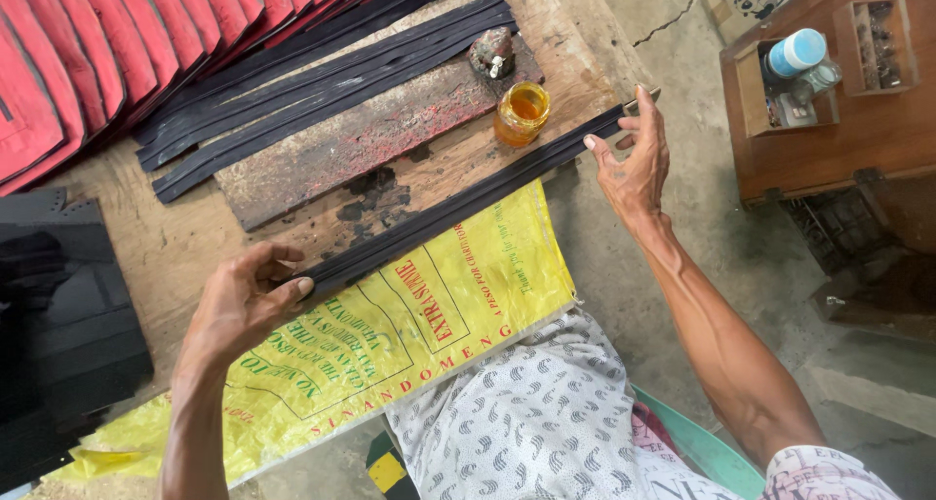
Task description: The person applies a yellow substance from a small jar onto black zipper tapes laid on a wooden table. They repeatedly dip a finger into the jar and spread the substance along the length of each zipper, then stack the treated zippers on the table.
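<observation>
Fingers of left hand (244, 300) pinching one end of black strips (458, 203), right hand (636, 159) fingers gripping the other end, wooden table (175, 247)

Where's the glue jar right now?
The amber glue jar stands upper centre in the head view on the wooden board, just beyond the black strips, near the right hand.

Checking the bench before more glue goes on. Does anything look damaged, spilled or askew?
The wooden board under the open glue jar is crusted with dark, flaking patches. Both hands, left hand and right hand, hold the black strip flat and straight.
</observation>
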